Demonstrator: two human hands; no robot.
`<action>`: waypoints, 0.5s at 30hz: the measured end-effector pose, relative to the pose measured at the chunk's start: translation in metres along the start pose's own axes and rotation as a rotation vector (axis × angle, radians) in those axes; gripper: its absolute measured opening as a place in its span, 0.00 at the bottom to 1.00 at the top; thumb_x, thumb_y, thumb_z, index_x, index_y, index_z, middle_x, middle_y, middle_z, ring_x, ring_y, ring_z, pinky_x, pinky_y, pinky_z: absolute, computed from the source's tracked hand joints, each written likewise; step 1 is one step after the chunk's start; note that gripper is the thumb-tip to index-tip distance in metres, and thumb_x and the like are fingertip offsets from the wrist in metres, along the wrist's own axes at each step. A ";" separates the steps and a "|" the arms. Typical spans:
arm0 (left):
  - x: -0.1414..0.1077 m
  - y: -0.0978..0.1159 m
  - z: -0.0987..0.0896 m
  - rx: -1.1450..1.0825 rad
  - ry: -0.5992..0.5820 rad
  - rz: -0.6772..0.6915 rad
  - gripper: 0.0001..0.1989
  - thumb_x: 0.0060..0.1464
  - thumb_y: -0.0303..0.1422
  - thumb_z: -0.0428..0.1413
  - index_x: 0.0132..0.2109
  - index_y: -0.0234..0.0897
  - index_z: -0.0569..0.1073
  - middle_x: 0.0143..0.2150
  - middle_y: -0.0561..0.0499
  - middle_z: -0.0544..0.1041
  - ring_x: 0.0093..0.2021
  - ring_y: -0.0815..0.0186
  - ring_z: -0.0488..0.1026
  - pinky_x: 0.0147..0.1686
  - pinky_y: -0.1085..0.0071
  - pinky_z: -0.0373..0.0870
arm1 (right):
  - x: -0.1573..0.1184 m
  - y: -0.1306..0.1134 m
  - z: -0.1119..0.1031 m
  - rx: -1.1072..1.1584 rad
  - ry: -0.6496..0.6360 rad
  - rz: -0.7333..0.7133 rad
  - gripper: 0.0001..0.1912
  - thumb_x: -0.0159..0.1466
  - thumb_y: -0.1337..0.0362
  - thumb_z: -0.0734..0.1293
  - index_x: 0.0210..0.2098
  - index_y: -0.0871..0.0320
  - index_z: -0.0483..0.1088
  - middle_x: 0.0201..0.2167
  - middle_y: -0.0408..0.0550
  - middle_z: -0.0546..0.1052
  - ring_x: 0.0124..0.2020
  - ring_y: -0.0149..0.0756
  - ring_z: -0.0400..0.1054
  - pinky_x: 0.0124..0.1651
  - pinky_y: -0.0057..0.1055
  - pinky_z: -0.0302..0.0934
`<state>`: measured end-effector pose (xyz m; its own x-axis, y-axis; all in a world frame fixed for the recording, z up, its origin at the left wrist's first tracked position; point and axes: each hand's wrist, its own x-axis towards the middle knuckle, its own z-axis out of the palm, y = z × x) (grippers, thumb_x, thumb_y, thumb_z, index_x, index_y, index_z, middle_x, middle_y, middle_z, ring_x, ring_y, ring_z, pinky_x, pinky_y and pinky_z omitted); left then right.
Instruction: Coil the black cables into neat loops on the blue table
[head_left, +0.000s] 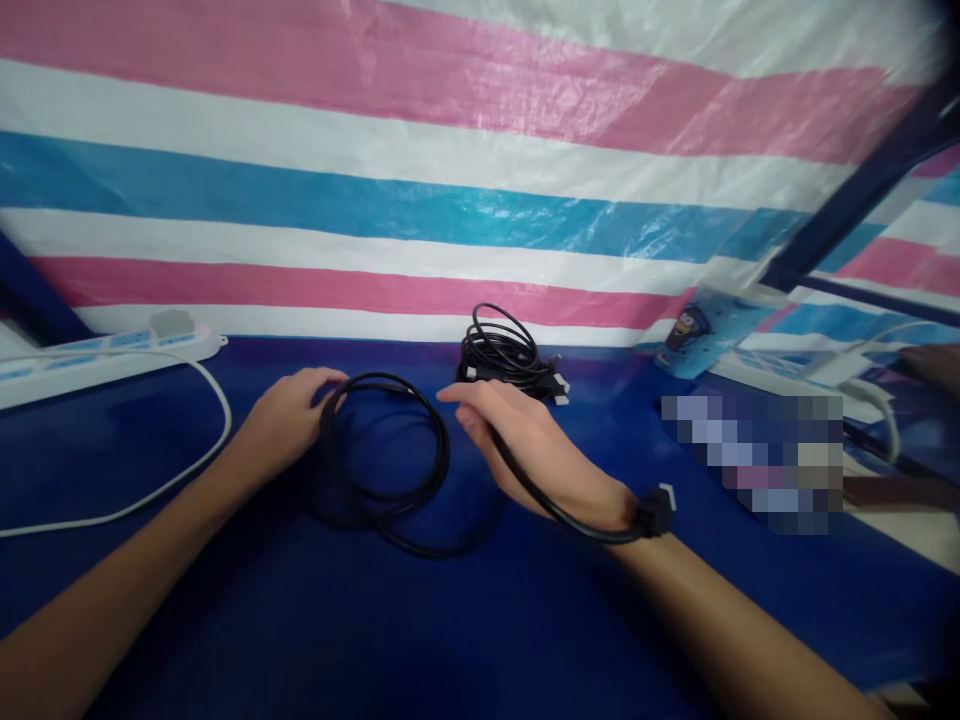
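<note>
On blue desk (420, 640), apparently coiling black cable (444, 455) between hands; gripping loop with left hand (289, 415); cannot tell grip of right hand (547, 445); calls for guiding plug (656, 511) inward.

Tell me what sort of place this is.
Probably a makeshift work booth or stall, though a desk nook is possible: striped plastic sheeting hangs as the wall beside a dark blue frame post, and a white power strip lies on the blue tabletop.
</note>
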<state>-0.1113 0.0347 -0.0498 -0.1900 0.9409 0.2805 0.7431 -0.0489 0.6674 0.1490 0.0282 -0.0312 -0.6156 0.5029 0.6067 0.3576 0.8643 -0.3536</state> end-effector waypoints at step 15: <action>-0.079 0.122 0.023 -0.622 -0.210 -0.015 0.27 0.52 0.37 0.55 0.59 0.46 0.64 0.11 0.60 0.61 0.11 0.69 0.59 0.11 0.76 0.54 | 0.009 -0.006 0.009 0.171 0.032 0.162 0.12 0.61 0.69 0.58 0.42 0.60 0.67 0.33 0.48 0.71 0.30 0.32 0.63 0.33 0.29 0.55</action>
<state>0.0091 -0.0378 -0.0065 -0.0206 0.9853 0.1696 0.2199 -0.1610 0.9621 0.1353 0.0270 -0.0299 -0.5362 0.6369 0.5539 0.3239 0.7613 -0.5617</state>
